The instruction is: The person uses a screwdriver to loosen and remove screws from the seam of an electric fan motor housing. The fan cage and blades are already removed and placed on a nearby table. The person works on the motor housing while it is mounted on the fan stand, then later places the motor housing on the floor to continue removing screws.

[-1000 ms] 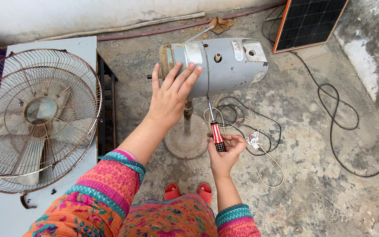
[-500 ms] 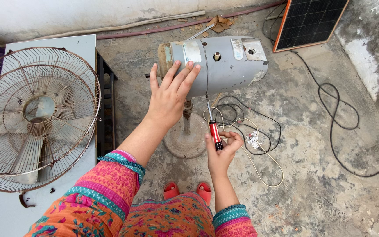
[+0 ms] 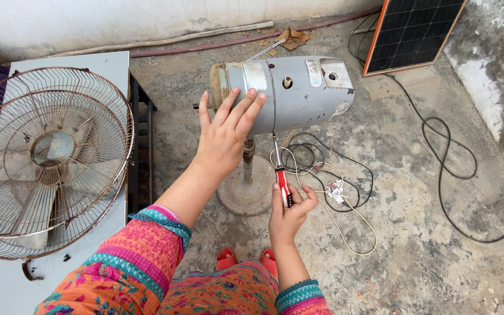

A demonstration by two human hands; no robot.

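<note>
Screwdriver [image 3: 282, 181] now raised in right hand [image 3: 290, 214]'s grip; left hand [image 3: 224, 137] flat on motor housing [image 3: 298, 93], cables [image 3: 328, 175] beneath.

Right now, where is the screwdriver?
In the head view, the screwdriver is low in the middle, held upright in the right hand, its tip touching the underside of the grey motor.
</note>
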